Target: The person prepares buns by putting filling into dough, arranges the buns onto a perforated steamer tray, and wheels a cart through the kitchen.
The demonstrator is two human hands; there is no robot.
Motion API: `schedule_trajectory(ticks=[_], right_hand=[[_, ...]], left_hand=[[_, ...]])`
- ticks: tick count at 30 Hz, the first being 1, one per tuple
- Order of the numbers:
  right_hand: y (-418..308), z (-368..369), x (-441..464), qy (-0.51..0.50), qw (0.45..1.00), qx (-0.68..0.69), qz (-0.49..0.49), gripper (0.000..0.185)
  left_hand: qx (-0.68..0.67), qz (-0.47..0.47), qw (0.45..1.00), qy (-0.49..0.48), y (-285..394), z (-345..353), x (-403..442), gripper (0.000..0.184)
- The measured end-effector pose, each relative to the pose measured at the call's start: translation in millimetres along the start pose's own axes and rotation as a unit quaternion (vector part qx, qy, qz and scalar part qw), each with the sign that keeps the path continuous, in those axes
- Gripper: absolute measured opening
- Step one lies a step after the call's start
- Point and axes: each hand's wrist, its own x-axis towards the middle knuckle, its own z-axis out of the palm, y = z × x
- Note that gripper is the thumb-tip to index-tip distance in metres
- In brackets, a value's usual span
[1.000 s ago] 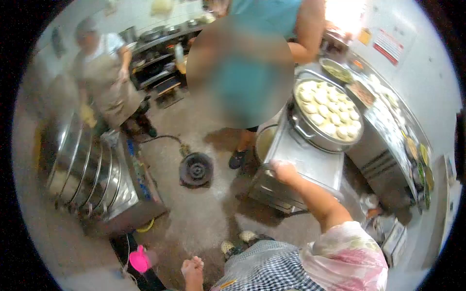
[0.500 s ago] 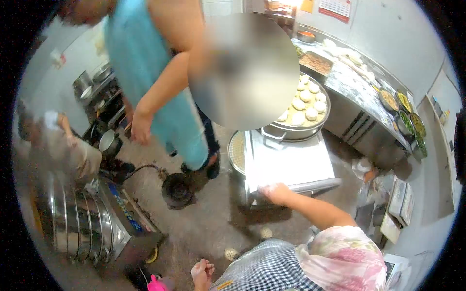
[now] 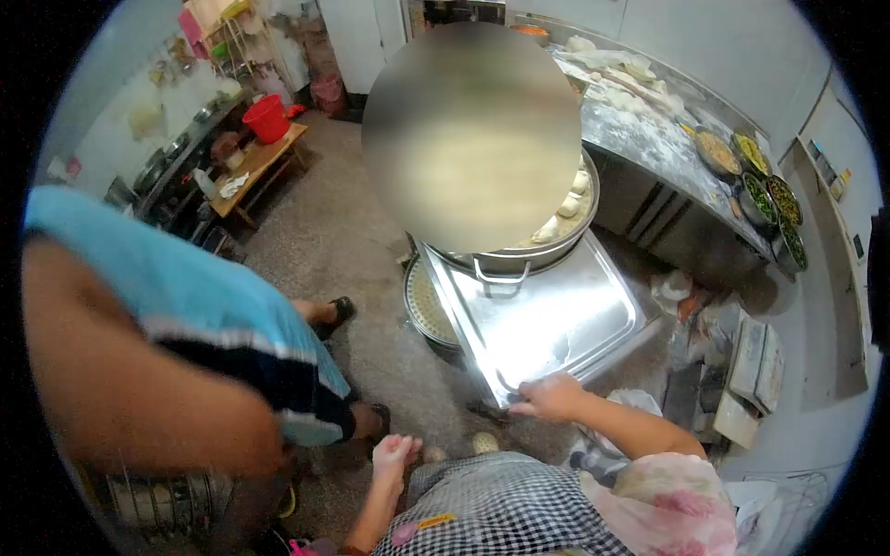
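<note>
My right hand is closed on the handle rail along the near edge of a steel-topped cart. On the cart's far end stands a wide round steamer pan with a looped handle facing me. Several pale round buns sit in it, and a blurred patch covers most of the pan. My left hand hangs apart from the cart in front of my checked apron, its fingers curled in and nothing visible in them.
A person in a blue apron stands close on the left. A round perforated tray sits low beside the cart. At right runs a floury steel counter with bowls of fillings. A red bucket rests on a wooden bench.
The person in blue has come from the upper left to close on my left. The cart appears turned, and my right hand stays on it. My left hand has risen slightly in view.
</note>
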Motion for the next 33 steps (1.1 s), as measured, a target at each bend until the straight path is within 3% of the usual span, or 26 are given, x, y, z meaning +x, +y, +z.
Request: schedule_trajectory(ticks=[1, 4, 6, 8, 9, 11, 12, 15, 17, 19, 21, 23, 24, 26, 27, 30, 33], right_hand=[[2.3, 1.1, 5.1, -0.015, 0.999, 0.0, 0.04, 0.052], [5.7, 6.0, 22.9, -0.029, 0.988, 0.03, 0.152, 0.053], [11.4, 8.4, 35.5, -0.02, 0.98, 0.047, 0.193, 0.051], [30.8, 26.4, 46.5, 0.021, 0.978, 0.042, 0.205, 0.041], [39.2, 30.1, 58.2, 0.048, 0.951, 0.178, 0.248, 0.039], [55.2, 27.6, 79.5, 0.1, 0.841, 0.433, 0.31, 0.036], [61.2, 20.5, 93.3, 0.13, 0.744, 0.574, 0.315, 0.032], [85.1, 21.4, 158.9, 0.277, 0.424, 0.805, 0.31, 0.03], [113.0, 31.5, 208.1, 0.385, 0.333, 0.83, 0.228, 0.028], [140.5, 35.0, 253.6, 0.461, 0.138, 0.863, 0.155, 0.016], [123.9, 7.7, 265.6, 0.552, 0.091, 0.791, 0.246, 0.013], [145.7, 31.7, 277.9, 0.585, 0.172, 0.743, 0.274, 0.013], [153.6, 42.3, 280.9, 0.599, 0.212, 0.717, 0.287, 0.013], [154.7, 44.7, 275.0, 0.605, 0.22, 0.715, 0.272, 0.013], [152.2, 45.1, 269.0, 0.609, 0.222, 0.713, 0.267, 0.013], [144.2, 26.4, 231.1, 0.572, 0.261, 0.731, 0.266, 0.015], [169.0, 30.1, 179.7, 0.521, 0.332, 0.718, 0.319, 0.017]], left_hand=[[0.005, 0.006, 0.999, -0.039, 7.4, 2.3, 17.9, 0.009], [0.21, 0.13, 0.965, -0.093, -6.7, -0.3, 107.3, 0.02], [0.355, 0.245, 0.896, -0.106, 26.3, 15.0, 136.7, 0.026], [0.443, 0.396, 0.803, -0.043, 14.4, 8.2, 187.4, 0.029], [0.476, 0.465, 0.746, -0.009, 11.3, 9.2, 208.3, 0.031], [0.424, 0.318, 0.847, -0.027, 19.5, 12.3, 226.2, 0.031], [0.395, 0.238, 0.886, -0.037, 24.5, 12.1, 231.6, 0.032], [0.372, 0.171, 0.912, -0.026, 52.2, 5.3, 238.5, 0.035], [0.321, 0.169, 0.931, -0.023, 48.1, -13.7, 258.7, 0.036], [0.297, 0.161, 0.941, -0.005, 21.9, -45.2, 289.2, 0.037], [0.298, 0.146, 0.943, 0.028, -11.5, -77.8, 323.5, 0.038], [0.355, 0.078, 0.93, 0.059, 18.7, -93.3, 294.9, 0.039], [0.308, 0.05, 0.947, 0.083, -12.5, -116.3, 317.1, 0.039], [0.313, 0.027, 0.947, 0.069, -17.7, -140.8, 315.6, 0.037], [0.368, 0.032, 0.929, 0.029, 11.7, -144.9, 287.5, 0.035], [0.324, -0.022, 0.944, 0.061, -2.4, -169.5, 310.2, 0.032], [0.249, 0.055, 0.964, 0.074, 12.8, -167.0, 327.3, 0.022]])
